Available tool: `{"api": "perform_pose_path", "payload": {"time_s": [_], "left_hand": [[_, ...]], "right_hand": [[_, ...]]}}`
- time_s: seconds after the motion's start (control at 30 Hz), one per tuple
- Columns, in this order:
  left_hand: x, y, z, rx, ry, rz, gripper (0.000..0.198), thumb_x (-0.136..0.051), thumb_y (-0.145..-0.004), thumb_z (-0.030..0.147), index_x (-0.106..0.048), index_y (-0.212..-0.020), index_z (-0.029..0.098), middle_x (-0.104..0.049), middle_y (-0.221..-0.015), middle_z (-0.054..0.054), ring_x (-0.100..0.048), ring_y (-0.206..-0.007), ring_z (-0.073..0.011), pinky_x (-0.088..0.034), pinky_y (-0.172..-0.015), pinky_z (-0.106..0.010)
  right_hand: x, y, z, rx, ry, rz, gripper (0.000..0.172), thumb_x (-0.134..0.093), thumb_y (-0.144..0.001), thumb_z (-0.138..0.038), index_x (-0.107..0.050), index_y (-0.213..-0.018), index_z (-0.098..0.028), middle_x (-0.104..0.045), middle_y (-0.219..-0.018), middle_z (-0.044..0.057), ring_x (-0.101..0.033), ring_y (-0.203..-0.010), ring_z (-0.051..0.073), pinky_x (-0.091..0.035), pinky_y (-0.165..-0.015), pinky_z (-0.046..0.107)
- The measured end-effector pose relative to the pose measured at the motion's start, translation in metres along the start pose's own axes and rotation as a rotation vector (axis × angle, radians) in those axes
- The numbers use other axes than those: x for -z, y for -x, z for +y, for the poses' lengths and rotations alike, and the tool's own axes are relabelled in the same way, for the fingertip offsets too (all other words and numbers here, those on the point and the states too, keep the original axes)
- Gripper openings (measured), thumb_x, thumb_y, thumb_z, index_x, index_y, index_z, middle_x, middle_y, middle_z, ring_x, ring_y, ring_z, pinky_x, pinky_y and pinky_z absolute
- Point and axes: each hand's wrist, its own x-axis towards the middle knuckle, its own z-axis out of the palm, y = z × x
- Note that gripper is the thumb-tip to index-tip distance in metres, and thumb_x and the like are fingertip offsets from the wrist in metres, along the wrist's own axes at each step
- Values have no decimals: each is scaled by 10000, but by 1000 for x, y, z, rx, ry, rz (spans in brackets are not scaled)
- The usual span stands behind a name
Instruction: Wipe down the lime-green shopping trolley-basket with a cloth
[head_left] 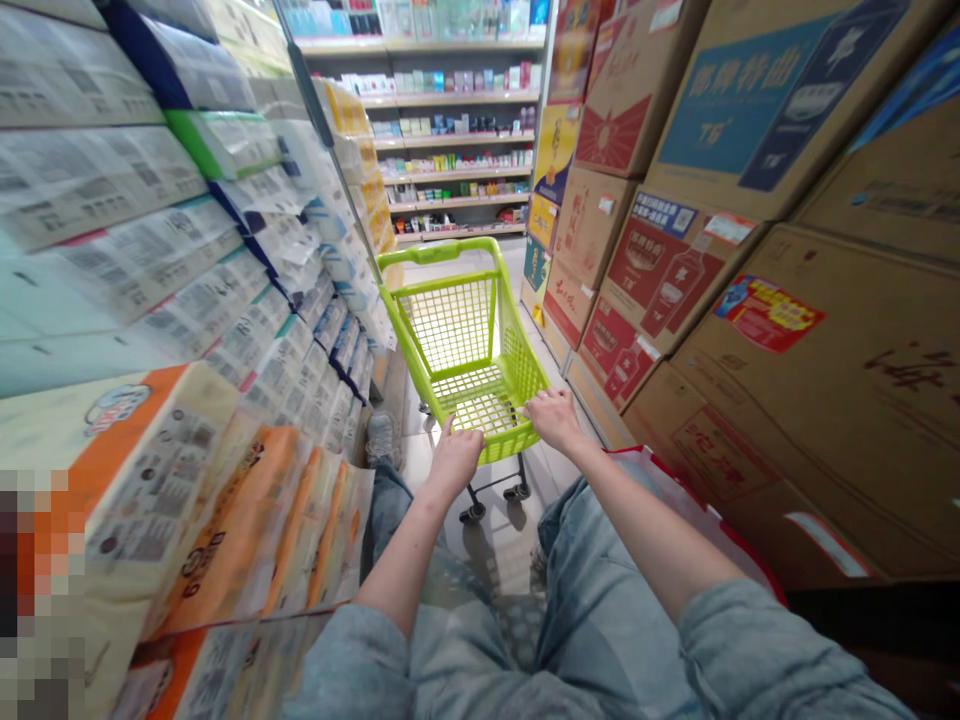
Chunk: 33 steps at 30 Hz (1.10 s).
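Both forearms reach forward and down, bare below rolled denim sleeves (757, 640), and converge on the near end of a lime-green cart (525, 375). The left hand (459, 460) is clamped on the rim near its left corner, thumb raised; the right hand (553, 418) is closed over the rim at the right corner, knuckles up. The hands sit apart from each other.

The cart stands upright directly ahead of the person, between the stacks. Its long axis runs away down the aisle, the far end leaning slightly left; the looped handle (439, 252) is at that far end, beside a thin grey pole (307, 95).

Dark wheels (472, 512) rest on a pale tiled floor (416, 460). Wrapped paper packs (97, 180) are piled on the left, printed cartons (750, 110) on the right, and lit shelves (457, 174) of small boxes close the aisle.
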Motion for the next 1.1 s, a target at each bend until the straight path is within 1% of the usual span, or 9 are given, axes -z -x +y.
{"api": "perform_pose_path", "payload": {"time_s": [0.2, 0.33, 0.43, 0.5, 0.6, 0.73, 0.83, 0.97, 1.1], "left_hand": [[-4, -4, 12, 29, 4, 39, 168, -404, -905, 191, -546, -816, 177, -664, -773, -49, -617, -783, -190, -253, -1082, -470], [-7, -3, 11, 18, 2, 58, 180, -396, -908, 187, -552, -821, 166, -657, -761, -49, -617, -778, -181, -249, -1083, -462], [-7, 0, 7, -1, 10, 72, 167, -398, -910, 188, -556, -857, 169, -664, -781, -42, -619, -797, -179, -263, -1077, -451], [-7, 2, 4, -7, 8, 79, 152, -414, -910, 212, -555, -866, 176, -666, -789, -38, -617, -803, -180, -276, -1071, -448], [-5, 5, 0, -3, 1, 69, 140, -446, -904, 247, -550, -834, 185, -660, -777, -32, -608, -796, -177, -288, -1067, -437], [-3, 5, -1, -4, 6, 64, 147, -445, -906, 247, -545, -818, 183, -656, -781, -33, -599, -796, -174, -293, -1066, -426], [-4, 4, 3, 5, 12, 72, 151, -438, -907, 244, -542, -816, 182, -652, -775, -36, -598, -795, -178, -290, -1066, -431], [-5, 2, 7, 19, 20, 77, 140, -438, -901, 234, -535, -809, 191, -651, -772, -33, -599, -801, -186, -285, -1068, -442], [-4, 2, 8, 25, 37, 73, 143, -421, -904, 228, -529, -818, 194, -651, -784, -39, -593, -809, -191, -278, -1068, -442]], "right_hand": [[-18, 15, -43, -258, -132, 279, 354, -352, -945, -322, -646, -819, -172, -632, -888, 101, -489, -898, 232, -227, -959, 441], [-27, 24, -84, -214, -254, 334, 319, -353, -944, -289, -646, -882, -180, -628, -891, 94, -502, -916, 232, -212, -1043, 464], [-30, 31, -97, -119, -337, 355, 310, -337, -945, -229, -636, -1019, -195, -625, -977, 83, -507, -975, 214, -206, -1080, 444], [-31, 36, -92, -25, -352, 341, 309, -347, -944, -224, -623, -1084, -223, -622, -1027, 67, -504, -1017, 203, -176, -1104, 450], [-29, 39, -66, 54, -327, 320, 308, -361, -943, -229, -615, -1115, -256, -624, -1042, 49, -503, -1044, 191, -133, -1122, 472], [-25, 37, -23, -22, -269, 350, 310, -361, -943, -240, -631, -1095, -249, -624, -1038, 52, -495, -1060, 197, -135, -1115, 488], [-26, 36, -8, -57, -270, 369, 310, -362, -941, -238, -635, -1090, -233, -622, -1062, 58, -492, -1071, 196, -158, -1108, 482], [-32, 40, -21, -156, -340, 429, 343, -347, -940, -239, -609, -1156, -192, -601, -1142, 90, -433, -1158, 223, -299, -1046, 438], [-36, 49, -50, -124, -442, 452, 377, -347, -936, -217, -547, -1256, -221, -549, -1275, 65, -367, -1241, 222, -318, -1055, 438]]}}
